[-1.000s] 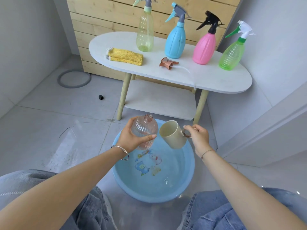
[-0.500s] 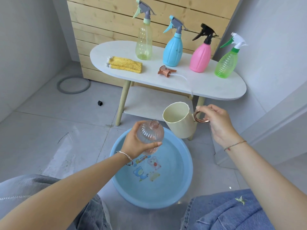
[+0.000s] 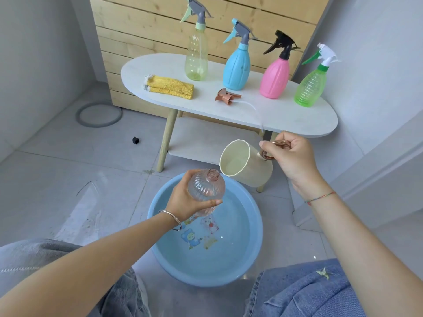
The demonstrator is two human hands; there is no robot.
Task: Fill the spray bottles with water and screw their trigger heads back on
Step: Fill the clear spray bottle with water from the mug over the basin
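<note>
Nearest me, the blue basin (image 3: 206, 276) sits on the floor between my knees, with water in it. Over its far rim my left hand (image 3: 183, 202) grips the clear bottle (image 3: 207, 191) round its belly, fingers wrapped, with the open neck tilted up and to the right; that has hardly shifted from half a second ago. Just right of the neck, my right hand (image 3: 295, 156) pinches the copper handle of the cream cup (image 3: 242, 165). The cup, upright half a second ago, is now tipped left, its rim just beside the bottle's neck. I cannot tell whether water is running out. Further off stands the white table (image 3: 297, 124), where the copper trigger head (image 3: 226, 97) lies with its tube trailing right, a yellow cloth (image 3: 170, 86) to its left. Behind them four capped bottles stand in a row: yellow (image 3: 196, 62), blue (image 3: 237, 69), pink (image 3: 274, 78), green (image 3: 310, 88).
</note>
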